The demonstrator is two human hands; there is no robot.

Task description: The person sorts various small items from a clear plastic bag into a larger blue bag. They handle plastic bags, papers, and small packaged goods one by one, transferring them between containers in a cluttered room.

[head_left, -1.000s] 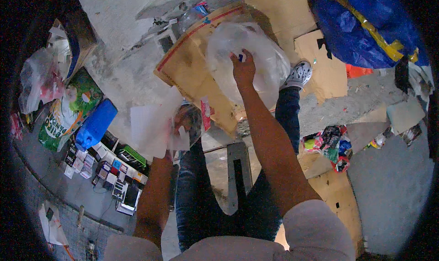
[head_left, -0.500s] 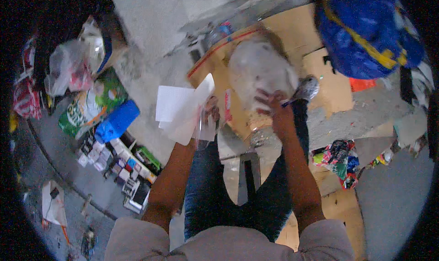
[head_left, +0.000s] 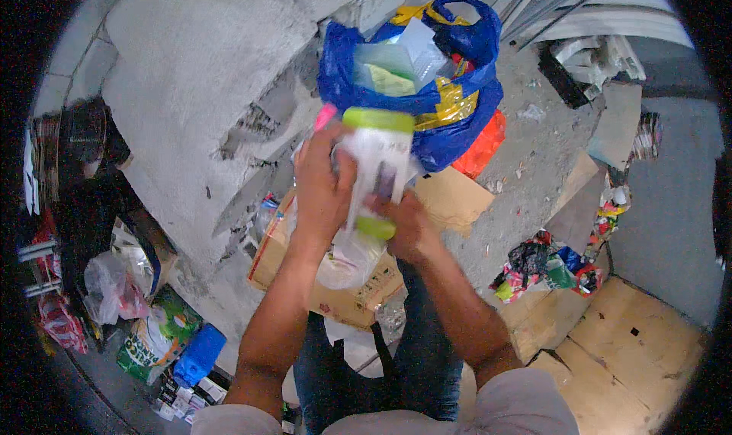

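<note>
Both hands are on a flat white-and-lime-green package (head_left: 387, 149), smeared by motion, in front of the blue bag. My left hand (head_left: 324, 179) is closed at the package's left side, with a small bright pink thing (head_left: 325, 116) at its fingertips. Lower down, my right hand (head_left: 406, 220) grips the package near its green bottom end. Just beyond stands the open blue bag (head_left: 335, 73) with yellow bands, holding papers and clear plastic (head_left: 423, 54). Beneath my hands, a whitish plastic bag (head_left: 354, 261) lies on a cardboard box (head_left: 343, 304), partly hidden.
Colourful crumpled wrappers (head_left: 560, 263) lie at the right near cardboard sheets (head_left: 633, 343). An orange-red bag (head_left: 482, 147) touches the blue bag. At the left are a green-and-white sack (head_left: 156, 336), a blue container (head_left: 200, 353) and small boxes (head_left: 183, 401). A concrete slab (head_left: 206, 69) rises behind.
The view has swung toward the blue bag. The white sheets are gone from my left hand, and my right hand has left the whitish bag; both now grip the white-and-green package.
</note>
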